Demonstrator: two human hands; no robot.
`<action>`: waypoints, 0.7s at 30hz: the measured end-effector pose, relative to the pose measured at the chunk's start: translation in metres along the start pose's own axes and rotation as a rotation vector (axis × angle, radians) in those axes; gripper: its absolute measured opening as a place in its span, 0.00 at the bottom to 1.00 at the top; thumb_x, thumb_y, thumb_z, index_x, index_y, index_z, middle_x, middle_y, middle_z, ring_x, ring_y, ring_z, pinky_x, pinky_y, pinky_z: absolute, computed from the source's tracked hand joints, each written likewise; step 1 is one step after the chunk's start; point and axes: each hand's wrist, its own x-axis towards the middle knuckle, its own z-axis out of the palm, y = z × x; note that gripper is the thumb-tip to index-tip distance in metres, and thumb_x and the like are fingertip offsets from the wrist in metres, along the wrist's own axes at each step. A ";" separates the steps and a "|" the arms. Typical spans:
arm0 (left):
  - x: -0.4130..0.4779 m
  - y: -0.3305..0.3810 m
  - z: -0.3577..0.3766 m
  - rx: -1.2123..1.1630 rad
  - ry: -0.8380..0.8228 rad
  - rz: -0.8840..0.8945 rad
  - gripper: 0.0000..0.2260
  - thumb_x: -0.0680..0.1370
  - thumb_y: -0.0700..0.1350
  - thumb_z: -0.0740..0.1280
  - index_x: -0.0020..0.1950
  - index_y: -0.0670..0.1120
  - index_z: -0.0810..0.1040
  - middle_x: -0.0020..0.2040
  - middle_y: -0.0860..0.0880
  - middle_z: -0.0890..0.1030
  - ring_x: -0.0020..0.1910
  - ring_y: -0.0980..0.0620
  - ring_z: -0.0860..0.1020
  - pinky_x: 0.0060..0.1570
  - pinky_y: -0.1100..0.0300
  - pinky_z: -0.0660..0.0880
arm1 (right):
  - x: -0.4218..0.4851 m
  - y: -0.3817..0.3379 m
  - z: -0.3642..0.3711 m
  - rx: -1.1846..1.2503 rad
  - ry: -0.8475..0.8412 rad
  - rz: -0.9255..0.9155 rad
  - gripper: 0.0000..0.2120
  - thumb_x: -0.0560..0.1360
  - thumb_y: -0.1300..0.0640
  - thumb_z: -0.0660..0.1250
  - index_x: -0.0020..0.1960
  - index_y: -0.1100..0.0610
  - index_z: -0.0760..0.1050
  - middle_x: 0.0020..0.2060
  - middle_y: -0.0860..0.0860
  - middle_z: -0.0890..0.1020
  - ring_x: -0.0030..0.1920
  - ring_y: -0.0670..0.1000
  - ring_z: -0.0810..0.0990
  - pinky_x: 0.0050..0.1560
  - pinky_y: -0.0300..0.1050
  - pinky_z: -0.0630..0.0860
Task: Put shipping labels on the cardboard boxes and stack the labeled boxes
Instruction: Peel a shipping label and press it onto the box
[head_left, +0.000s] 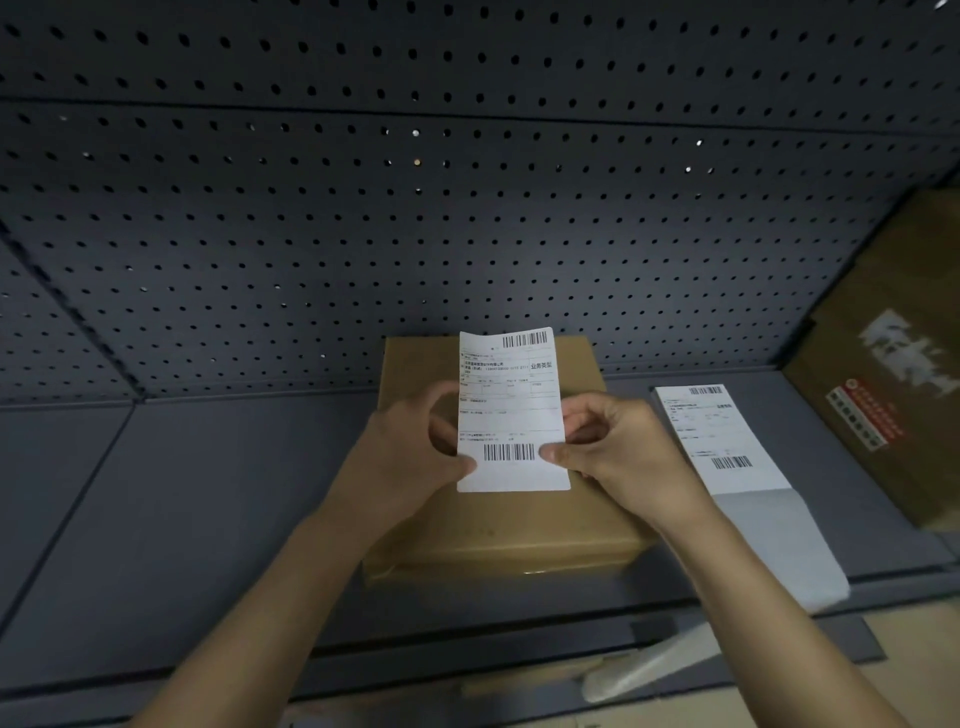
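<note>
Forearms come in from the bottom edge, and both hands meet over the middle of the shelf (182, 519). My left hand (410, 447) and right hand (618, 452) each pinch a side edge of one shipping label (511, 410) near its lower barcode, printed face up.

The label's long axis runs from the shelf's front edge toward the pegboard (363, 208). Directly beneath it lies the plain cardboard box (498, 525), so I judge the coming move is straight down. Both hands are equally near. I cannot tell whether the label touches the box yet.

Count: one label held, one plain box, one pile of labels (727, 447) just right of it, and one printed carton (893, 364) at the shelf's right end.
</note>
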 end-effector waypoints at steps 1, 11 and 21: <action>0.000 0.000 0.001 0.011 0.004 0.002 0.32 0.69 0.45 0.77 0.68 0.62 0.69 0.42 0.60 0.83 0.43 0.71 0.78 0.40 0.73 0.70 | 0.000 0.000 0.000 -0.032 0.007 -0.010 0.12 0.67 0.64 0.79 0.47 0.53 0.83 0.38 0.49 0.85 0.38 0.45 0.82 0.44 0.39 0.79; -0.004 -0.001 0.004 0.049 0.040 0.002 0.35 0.70 0.47 0.77 0.72 0.65 0.64 0.45 0.62 0.82 0.43 0.71 0.77 0.36 0.77 0.68 | -0.006 -0.002 0.003 -0.204 0.061 -0.059 0.13 0.68 0.61 0.79 0.48 0.48 0.82 0.40 0.46 0.82 0.40 0.43 0.80 0.39 0.26 0.73; -0.016 0.001 0.012 0.059 0.086 0.044 0.40 0.73 0.47 0.75 0.77 0.65 0.55 0.48 0.65 0.79 0.41 0.68 0.76 0.40 0.78 0.71 | -0.013 -0.003 0.003 -0.443 0.083 -0.212 0.19 0.71 0.55 0.77 0.62 0.46 0.81 0.48 0.36 0.75 0.54 0.42 0.74 0.52 0.35 0.68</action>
